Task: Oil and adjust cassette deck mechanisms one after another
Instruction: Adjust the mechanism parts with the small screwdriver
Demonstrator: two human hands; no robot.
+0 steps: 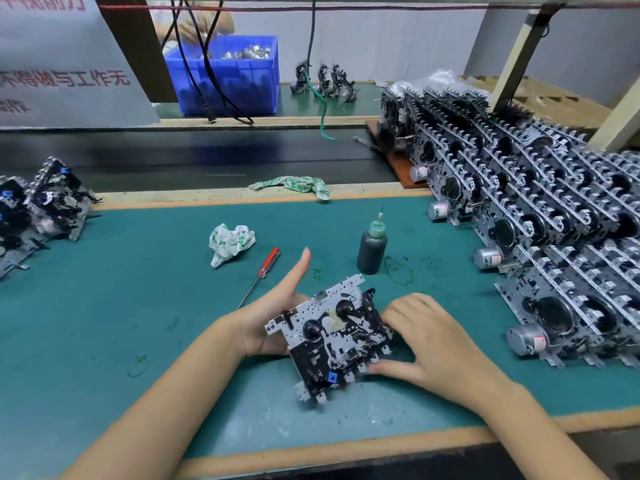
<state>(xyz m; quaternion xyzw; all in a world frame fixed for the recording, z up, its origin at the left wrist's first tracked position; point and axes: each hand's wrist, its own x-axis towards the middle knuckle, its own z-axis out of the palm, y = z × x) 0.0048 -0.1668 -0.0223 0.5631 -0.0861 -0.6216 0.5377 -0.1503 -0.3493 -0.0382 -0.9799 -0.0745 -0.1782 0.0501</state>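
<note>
Right over the green bench mat, a cassette deck mechanism sits tilted between both hands. Left hand cradles it from underneath with the thumb sticking straight up, fingers hidden behind the plate so can't really tell how tight the hold is. Right hand has its fingers curled onto the right edge, thumb under the bottom tabs. Oil bottle stands just behind, red-handled screwdriver lies to the left near a crumpled rag. Big stack of mechanisms on the right.

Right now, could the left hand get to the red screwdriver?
Probably not yet: the left hand supports the mechanism. The screwdriver lies close beside it on bare mat, nothing between.
</note>
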